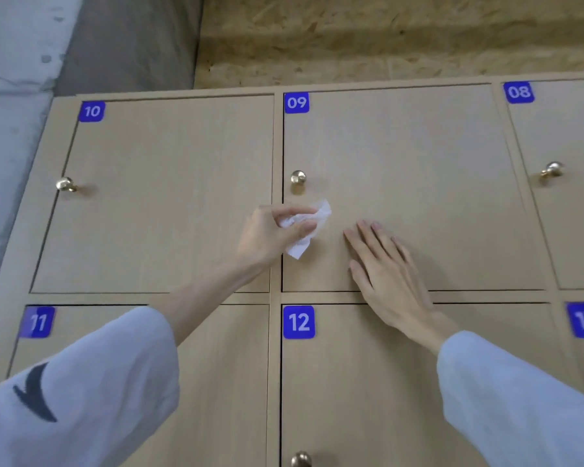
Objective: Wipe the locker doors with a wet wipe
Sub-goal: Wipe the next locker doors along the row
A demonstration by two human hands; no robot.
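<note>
on door 09 [402, 156], left hand [270, 235] pinching crumpled wipe [305, 227], right hand [385, 267] pressed flat

Rough tan chipboard wall panel [385, 38] above the cabinet; grey concrete wall [11, 112] at left, adjoining a darker grey recess [132, 42].

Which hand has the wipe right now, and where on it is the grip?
The left hand pinches the crumpled white wet wipe around its bunched middle, both ends sticking out. The right hand holds nothing, lying flat on the light wooden locker door 09.
</note>
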